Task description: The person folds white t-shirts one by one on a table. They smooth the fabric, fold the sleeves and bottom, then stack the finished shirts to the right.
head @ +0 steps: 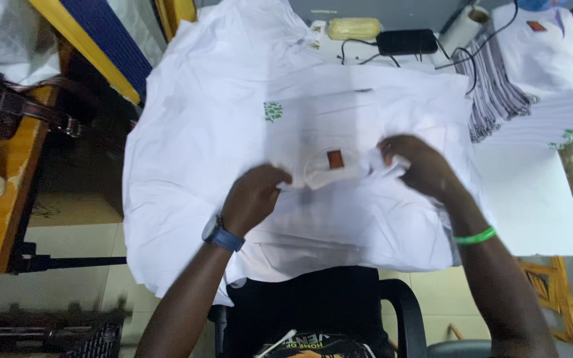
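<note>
Gripping the white cotton shirt spread on the white counter, left hand and right hand each pinch its collar; a folded white shirt stack sits right.

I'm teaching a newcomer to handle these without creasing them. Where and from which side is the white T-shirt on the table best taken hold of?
Grip the white T-shirt at the shoulders, either side of its collar, coming from the near edge. It lies flat with the collar facing the person, and the left hand and right hand already pinch fabric there, one on each side, so the cloth would probably lift evenly.
</note>
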